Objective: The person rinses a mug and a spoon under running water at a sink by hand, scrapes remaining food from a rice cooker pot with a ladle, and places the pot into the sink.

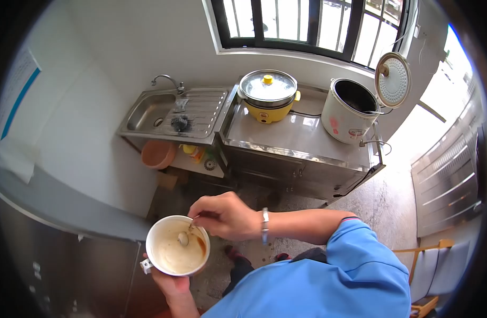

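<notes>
A white cup (153,246) with a handle at its left is held up at the lower left by my left hand (171,283), whose fingers wrap under and around it. Pale liquid lies inside, with a brown streak near the right wall. Over the cup's right rim, my right hand (226,216) pinches the handle of a small metal spoon (183,239). The spoon's bowl is inside the cup, at the liquid. Part of the left hand is hidden beneath the cup.
Ahead stands a metal counter (312,143) with a yellow electric pot (270,113) and an open rice cooker (345,119). A steel sink (143,116) is at its left, above an orange basin (157,153). Chairs (431,270) stand at the lower right.
</notes>
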Motion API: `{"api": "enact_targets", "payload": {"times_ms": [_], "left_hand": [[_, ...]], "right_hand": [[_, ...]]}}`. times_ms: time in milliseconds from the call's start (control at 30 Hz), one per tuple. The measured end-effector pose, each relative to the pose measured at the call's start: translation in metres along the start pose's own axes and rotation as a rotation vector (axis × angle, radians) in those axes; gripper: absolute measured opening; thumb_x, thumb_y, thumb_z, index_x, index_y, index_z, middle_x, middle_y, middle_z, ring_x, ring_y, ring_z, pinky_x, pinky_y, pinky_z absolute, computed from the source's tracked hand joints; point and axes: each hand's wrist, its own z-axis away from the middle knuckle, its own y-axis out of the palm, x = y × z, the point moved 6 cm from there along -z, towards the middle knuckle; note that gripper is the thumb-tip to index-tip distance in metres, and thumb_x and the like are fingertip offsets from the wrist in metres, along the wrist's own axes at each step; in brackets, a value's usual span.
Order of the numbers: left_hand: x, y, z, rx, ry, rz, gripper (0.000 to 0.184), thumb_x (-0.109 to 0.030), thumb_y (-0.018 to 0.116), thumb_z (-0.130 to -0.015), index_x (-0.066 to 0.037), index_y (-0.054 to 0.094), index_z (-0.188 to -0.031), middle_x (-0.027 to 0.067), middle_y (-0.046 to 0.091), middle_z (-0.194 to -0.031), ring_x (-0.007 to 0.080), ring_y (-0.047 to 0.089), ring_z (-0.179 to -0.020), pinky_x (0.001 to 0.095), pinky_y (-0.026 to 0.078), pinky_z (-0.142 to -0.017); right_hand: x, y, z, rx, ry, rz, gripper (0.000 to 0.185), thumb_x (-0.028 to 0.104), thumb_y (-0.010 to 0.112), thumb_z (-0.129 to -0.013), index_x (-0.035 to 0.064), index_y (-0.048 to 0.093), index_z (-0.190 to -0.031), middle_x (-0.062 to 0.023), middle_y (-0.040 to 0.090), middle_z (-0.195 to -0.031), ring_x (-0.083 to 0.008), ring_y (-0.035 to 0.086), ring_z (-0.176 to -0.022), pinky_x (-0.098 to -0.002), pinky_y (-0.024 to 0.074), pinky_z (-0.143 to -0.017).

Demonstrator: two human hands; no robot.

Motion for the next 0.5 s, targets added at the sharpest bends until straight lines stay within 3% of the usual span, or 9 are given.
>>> {"api": "enact_targets", "payload": {"times_ms": [67,100,167,200,233,400,500], "left_hand": [[-0.005,-0.014,-0.004,-0.115,-0.127,0.03,0.055,-0.046,0.044,-0.092,-0.003,0.046,-0.126,0.0117,0.051,-0.128,0.0261,0.048,-0.119,0.0425,0.042,-0.099],[0.026,-0.038,-0.101,-0.079,-0.1,0.141,0.053,-0.045,0.042,-0.093,-0.004,0.047,-0.125,0.0119,0.052,-0.126,0.0261,0.05,-0.117,0.0422,0.043,-0.098],[0.009,-0.042,-0.132,-0.068,-0.166,0.133,0.055,-0.047,0.041,-0.093,-0.004,0.047,-0.126,0.0123,0.052,-0.125,0.0266,0.051,-0.116,0.0426,0.042,-0.098],[-0.018,-0.04,-0.163,-0.046,-0.15,0.105,0.056,-0.049,0.042,-0.092,-0.004,0.047,-0.126,0.0123,0.053,-0.125,0.0269,0.051,-0.116,0.0428,0.042,-0.098],[-0.022,-0.04,-0.186,-0.037,-0.167,0.107,0.058,-0.051,0.043,-0.092,-0.003,0.047,-0.126,0.0124,0.053,-0.125,0.0273,0.051,-0.116,0.0431,0.042,-0.098],[-0.024,-0.037,-0.31,-0.053,-0.198,0.113,0.056,-0.049,0.032,-0.096,-0.002,0.047,-0.125,0.0119,0.052,-0.125,0.0265,0.05,-0.116,0.0411,0.042,-0.098],[-0.017,-0.028,-0.387,-0.03,-0.197,0.161,0.055,-0.047,0.029,-0.097,-0.003,0.046,-0.125,0.0117,0.051,-0.127,0.0267,0.05,-0.116,0.0406,0.042,-0.098]], "right_hand": [[-0.008,0.015,0.004,-0.062,-0.133,0.06,0.015,0.006,0.068,-0.077,0.0013,0.061,-0.089,-0.0124,0.062,-0.07,-0.0238,0.062,-0.061,-0.0323,0.0492,-0.056],[-0.052,0.008,-0.055,0.013,-0.161,0.176,0.015,0.006,0.068,-0.077,0.0013,0.061,-0.089,-0.0124,0.062,-0.07,-0.0238,0.062,-0.061,-0.0323,0.0492,-0.056],[-0.077,0.027,-0.075,0.054,0.079,0.224,0.016,0.008,0.07,-0.076,0.0019,0.061,-0.088,-0.0123,0.062,-0.071,-0.0245,0.062,-0.061,-0.0323,0.0491,-0.056],[-0.083,0.041,-0.099,0.033,0.086,0.169,0.016,0.012,0.069,-0.075,0.0009,0.06,-0.082,-0.0141,0.062,-0.071,-0.0291,0.061,-0.062,-0.0354,0.0484,-0.057],[-0.094,0.045,-0.11,0.017,0.043,0.168,0.018,0.012,0.071,-0.077,0.0021,0.062,-0.09,-0.0116,0.062,-0.072,-0.0222,0.062,-0.059,-0.0319,0.0488,-0.055],[-0.143,0.034,-0.181,0.066,0.265,0.156,0.038,0.007,0.069,-0.08,0.0012,0.055,-0.115,-0.007,0.059,-0.068,-0.0134,0.057,-0.055,-0.0252,0.047,-0.054],[-0.178,0.005,-0.225,0.057,0.299,0.154,0.038,0.005,0.068,-0.08,0.0005,0.055,-0.115,-0.0059,0.059,-0.069,-0.0103,0.056,-0.056,-0.0239,0.0469,-0.054]]}}
